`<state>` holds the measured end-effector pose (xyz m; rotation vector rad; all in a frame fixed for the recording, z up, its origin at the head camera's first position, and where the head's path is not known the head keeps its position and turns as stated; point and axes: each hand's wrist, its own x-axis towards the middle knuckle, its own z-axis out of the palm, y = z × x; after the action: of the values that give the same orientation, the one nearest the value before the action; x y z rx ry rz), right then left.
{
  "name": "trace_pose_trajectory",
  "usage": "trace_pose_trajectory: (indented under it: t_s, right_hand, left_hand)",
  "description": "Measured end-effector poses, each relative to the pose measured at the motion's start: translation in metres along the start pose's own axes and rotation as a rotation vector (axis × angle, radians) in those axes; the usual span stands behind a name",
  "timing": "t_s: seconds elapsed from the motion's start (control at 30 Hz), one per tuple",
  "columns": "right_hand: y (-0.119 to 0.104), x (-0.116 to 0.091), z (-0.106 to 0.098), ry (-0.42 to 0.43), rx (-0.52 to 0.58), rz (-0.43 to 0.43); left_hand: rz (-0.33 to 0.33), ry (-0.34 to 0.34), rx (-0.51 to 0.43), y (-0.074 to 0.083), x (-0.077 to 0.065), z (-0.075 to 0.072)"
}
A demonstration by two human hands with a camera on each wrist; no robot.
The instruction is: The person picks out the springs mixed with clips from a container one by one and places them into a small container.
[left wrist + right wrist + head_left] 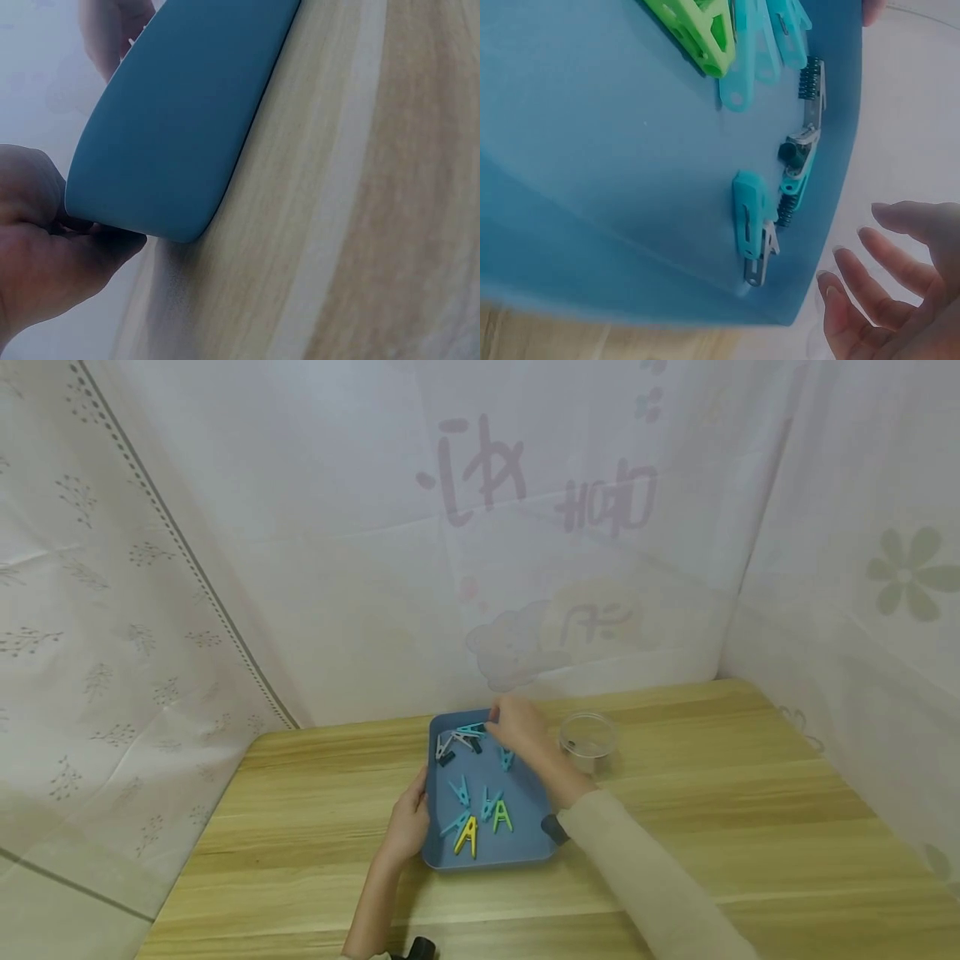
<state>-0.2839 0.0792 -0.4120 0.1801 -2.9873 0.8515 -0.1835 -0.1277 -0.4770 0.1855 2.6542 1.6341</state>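
A blue rectangular tray (525, 822) lies on the table with several clothespins inside. At its left side my left hand (408, 822) grips the wall; in the left wrist view the thumb lies against the tray's outer end. Over the far right corner is my right hand (521, 727); in the right wrist view its fingers are spread loosely and hold nothing. Teal clothespins (461, 791) lie about the tray, with a yellow clothespin (467, 837) and a green clothespin (502, 816) towards the near end. Grey metal clips with black parts (802, 154) lie at the far end.
To the right of the tray stands a clear round container (588, 750) with a small dark thing in it. The wood-grain table (300, 827) reaches back to a printed white curtain (360, 610), with more curtain on both sides.
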Motion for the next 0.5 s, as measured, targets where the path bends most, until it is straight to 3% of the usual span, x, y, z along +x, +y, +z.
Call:
trace_pose_trajectory:
  t_s: [0.5]
  right_hand:
    - [0.005, 0.013, 0.026, -0.016, 0.012, 0.051]
  left_hand:
    - [-0.014, 0.000, -0.005, -0.002, 0.002, 0.001]
